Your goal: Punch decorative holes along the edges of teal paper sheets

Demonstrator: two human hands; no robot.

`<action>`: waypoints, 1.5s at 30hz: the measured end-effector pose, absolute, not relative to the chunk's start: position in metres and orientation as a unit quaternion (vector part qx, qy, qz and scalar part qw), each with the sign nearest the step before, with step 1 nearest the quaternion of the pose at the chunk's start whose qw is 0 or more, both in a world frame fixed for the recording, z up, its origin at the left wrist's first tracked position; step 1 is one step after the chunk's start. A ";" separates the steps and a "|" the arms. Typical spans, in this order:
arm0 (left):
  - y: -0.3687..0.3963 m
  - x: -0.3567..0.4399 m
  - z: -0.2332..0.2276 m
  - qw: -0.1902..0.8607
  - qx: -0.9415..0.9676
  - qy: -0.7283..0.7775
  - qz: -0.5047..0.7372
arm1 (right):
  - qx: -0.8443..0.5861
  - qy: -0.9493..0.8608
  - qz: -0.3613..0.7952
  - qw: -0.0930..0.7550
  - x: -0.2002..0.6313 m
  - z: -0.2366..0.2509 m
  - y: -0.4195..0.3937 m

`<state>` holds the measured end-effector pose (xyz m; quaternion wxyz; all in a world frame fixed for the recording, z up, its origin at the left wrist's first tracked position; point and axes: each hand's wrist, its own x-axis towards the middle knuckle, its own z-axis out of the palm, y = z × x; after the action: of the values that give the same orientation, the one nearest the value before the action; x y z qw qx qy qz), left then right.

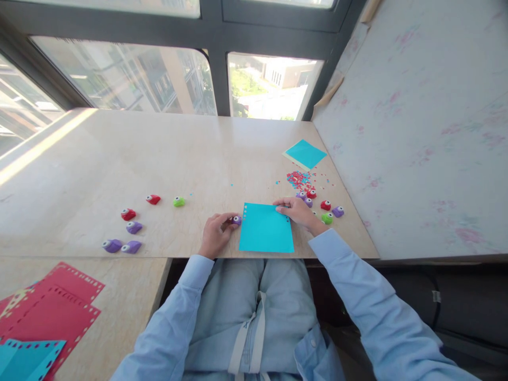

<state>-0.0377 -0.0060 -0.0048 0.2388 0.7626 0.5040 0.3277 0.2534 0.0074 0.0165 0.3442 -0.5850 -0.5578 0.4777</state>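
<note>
A square sheet of blue paper [265, 230] lies near the table's front edge, with small holes punched along the upper parts of its left and right sides. My left hand [217, 230] is closed on a small purple hole punch [236, 220] at the sheet's left edge. At the upper right corner, my right hand [297, 210] grips the blue paper between thumb and fingers. Just past the right hand sit several small punches, among them a red punch [325, 205], a green punch [327, 218] and a purple punch [338, 211].
Red and blue paper bits [299, 180] lie in a heap, with a small paper stack [305, 153] behind. More punches, such as a red punch [153, 199], stand at the left. Punched red sheets [59, 312] lie at lower left. A wall [428, 132] bounds the right side.
</note>
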 end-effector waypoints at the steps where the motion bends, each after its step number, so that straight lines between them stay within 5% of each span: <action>1: -0.006 -0.038 -0.005 0.240 0.763 0.503 0.327 | -0.588 -0.563 0.471 0.340 0.253 0.015 0.009; 28: -0.007 -0.038 -0.005 0.221 0.781 0.455 0.366 | -0.585 -0.614 0.431 0.308 0.237 0.012 0.032; 36: -0.020 -0.042 -0.003 0.204 0.769 0.487 0.361 | -0.553 -0.742 0.200 0.322 0.228 0.031 -0.001; 45: -0.023 -0.041 0.000 0.181 0.791 0.465 0.353 | -0.482 -0.856 0.106 0.153 0.194 0.022 -0.046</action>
<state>-0.0410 -0.0231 -0.0005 0.1811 0.7911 0.4655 0.3531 0.1943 -0.0460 0.0222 0.1529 -0.4816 -0.8565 0.1056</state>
